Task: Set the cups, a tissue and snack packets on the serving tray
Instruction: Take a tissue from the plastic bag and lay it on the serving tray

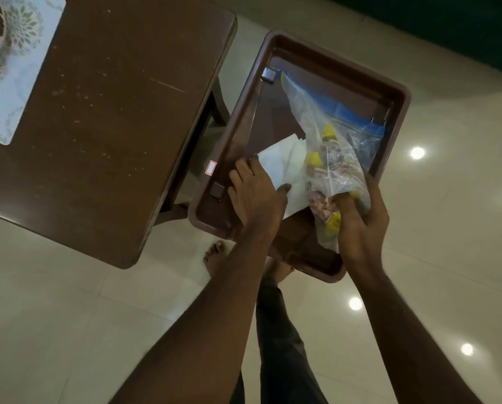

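Note:
A brown plastic serving tray point(395, 112) sits tilted just right of the table, over the floor; what bears it is hidden. Inside it lies a folded white tissue point(284, 161). My left hand point(255, 196) rests on the tissue's near-left corner, thumb on top and fingers at its edge by the tray's left wall. A clear zip bag point(311, 112) with a blue seal strip holds yellow and pink snack packets and stretches across the tray. My right hand point(360, 225) grips the bag's near end at the tray's near-right rim.
A brown scratched table point(112, 112) stands to the left, its corner close to the tray. On its far left lies a pale patterned placemat point(19, 83) with a brownish object partly cut off. Below are glossy floor tiles point(433, 228), my bare feet and dark trousers.

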